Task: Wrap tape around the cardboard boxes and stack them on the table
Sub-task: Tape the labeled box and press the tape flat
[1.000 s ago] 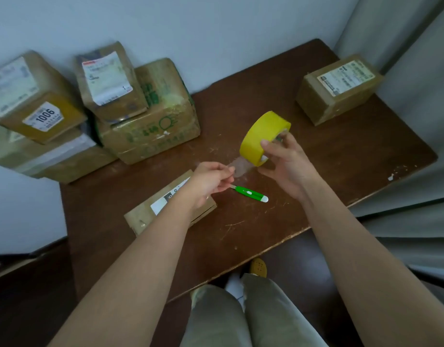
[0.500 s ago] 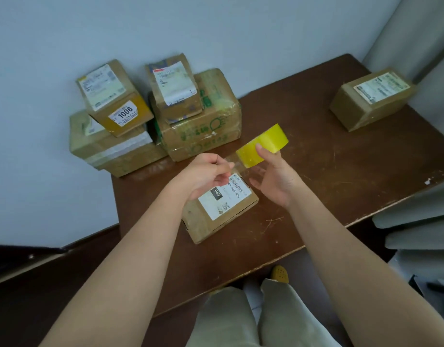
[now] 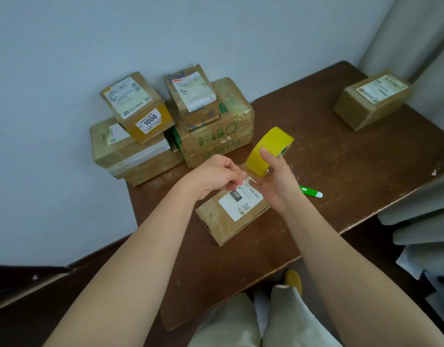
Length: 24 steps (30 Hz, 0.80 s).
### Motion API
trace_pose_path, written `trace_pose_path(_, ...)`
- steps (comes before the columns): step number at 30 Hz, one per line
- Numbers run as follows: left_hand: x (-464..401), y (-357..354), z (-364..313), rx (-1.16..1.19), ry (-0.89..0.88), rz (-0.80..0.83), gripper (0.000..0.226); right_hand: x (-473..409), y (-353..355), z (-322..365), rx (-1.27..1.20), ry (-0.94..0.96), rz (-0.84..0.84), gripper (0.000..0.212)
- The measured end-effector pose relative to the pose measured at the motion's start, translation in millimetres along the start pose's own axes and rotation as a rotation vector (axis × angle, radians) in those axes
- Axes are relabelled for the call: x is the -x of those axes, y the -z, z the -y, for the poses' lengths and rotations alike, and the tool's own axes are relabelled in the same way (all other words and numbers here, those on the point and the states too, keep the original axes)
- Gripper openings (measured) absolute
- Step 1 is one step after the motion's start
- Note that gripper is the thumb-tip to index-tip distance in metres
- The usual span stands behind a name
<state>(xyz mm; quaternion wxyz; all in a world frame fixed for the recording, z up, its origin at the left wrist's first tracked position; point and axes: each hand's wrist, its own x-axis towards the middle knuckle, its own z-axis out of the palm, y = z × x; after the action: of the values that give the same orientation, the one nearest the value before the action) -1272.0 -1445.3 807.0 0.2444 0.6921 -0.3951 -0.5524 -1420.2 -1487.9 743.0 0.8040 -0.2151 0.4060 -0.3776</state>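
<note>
The tape roll [image 3: 269, 150] is bright yellow, wide, tilted on edge above the brown table [image 3: 341, 171]. The right hand [image 3: 278, 181] grips it from below, fingers curled around its rim. The left hand [image 3: 215, 175], just beside it, pinches the clear loose tape end [image 3: 243, 171] drawn from the roll. Directly beneath both hands lies a flat cardboard box [image 3: 231, 216] with a white label, near the table's front edge.
</note>
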Motion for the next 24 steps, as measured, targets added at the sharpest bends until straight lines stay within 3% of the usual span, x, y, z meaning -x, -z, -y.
trace_pose_path(3, 2.9, 2.7, 4.3, 0.034, -0.004, 0.032, 0.020, 1.5, -5.6, -9.2, -0.022, 0.096, -0.168, 0.010)
trace_pose_path(6, 3.0, 7.3, 4.3, 0.022, -0.022, 0.078, 0.017, 5.3, -5.7, -14.0, -0.149, 0.227, -0.358, 0.021)
trace_pose_path(10, 0.3, 14.6, -3.2, -0.023, -0.049, 0.157, 0.018, 9.9, -8.7, -20.5, -0.094, 0.326, -0.472, 0.019)
trace_pose_path(14, -3.1, 25.5, -10.6, -0.045, -0.045, 0.178, 0.020, 14.2, -12.4, -17.6, -0.071, 0.319, -0.593, 0.029)
trace_pose_path(20, -23.5, 24.4, 2.4, -0.231, -0.006, 0.056, 0.023, 31.5, -3.3, -19.7, 0.197, 0.255, -0.590, 0.015)
trace_pose_path(24, -35.0, -2.1, 10.1, -0.358, 0.004, 0.038, 0.017, 34.9, 0.8, -20.4, 0.075, 0.094, -0.602, 0.010)
